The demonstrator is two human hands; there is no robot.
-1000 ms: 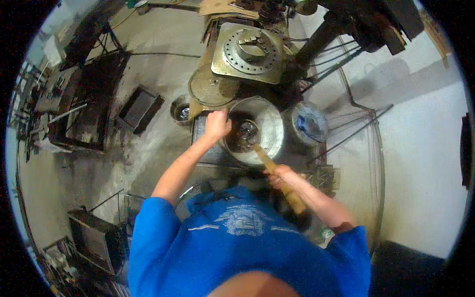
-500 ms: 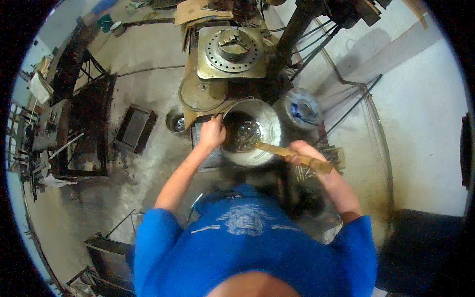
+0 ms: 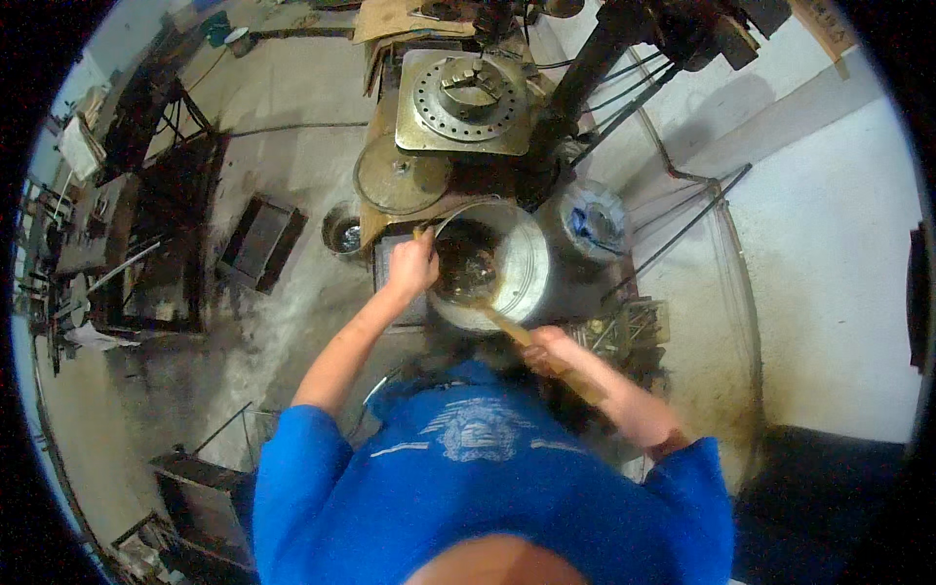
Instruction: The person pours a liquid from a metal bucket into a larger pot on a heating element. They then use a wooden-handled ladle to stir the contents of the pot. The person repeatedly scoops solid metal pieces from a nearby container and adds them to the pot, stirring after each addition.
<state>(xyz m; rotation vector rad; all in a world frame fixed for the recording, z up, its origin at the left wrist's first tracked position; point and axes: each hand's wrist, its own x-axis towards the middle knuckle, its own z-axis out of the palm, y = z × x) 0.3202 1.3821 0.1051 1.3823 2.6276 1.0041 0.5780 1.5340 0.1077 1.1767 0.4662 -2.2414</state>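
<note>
A round metal bucket [image 3: 526, 258] stands in front of me, tilted a little, with dark, shiny contents at its bottom that I cannot make out. My left hand [image 3: 413, 265] is closed at the bucket's left rim; a small brown piece, perhaps part of the bucket's handle, pokes out above the fist. In my right hand [image 3: 548, 351] is a flat wooden stick [image 3: 505, 325], gripped along its length. Its far end reaches over the near rim into the bucket, while its other end lies along my right forearm.
Beyond the bucket is a machine table with a round chuck [image 3: 470, 88]. A round lid-like disc [image 3: 402, 180] lies left of it. A second bucket with blue cloth [image 3: 593, 222] stands at right, a small pot [image 3: 343, 234] at left, and a dark metal box [image 3: 261, 244] on the floor.
My right hand has moved left and toward me, swinging the stick to a steeper slant, its tip now near the bucket's near side. My left hand stays at the rim.
</note>
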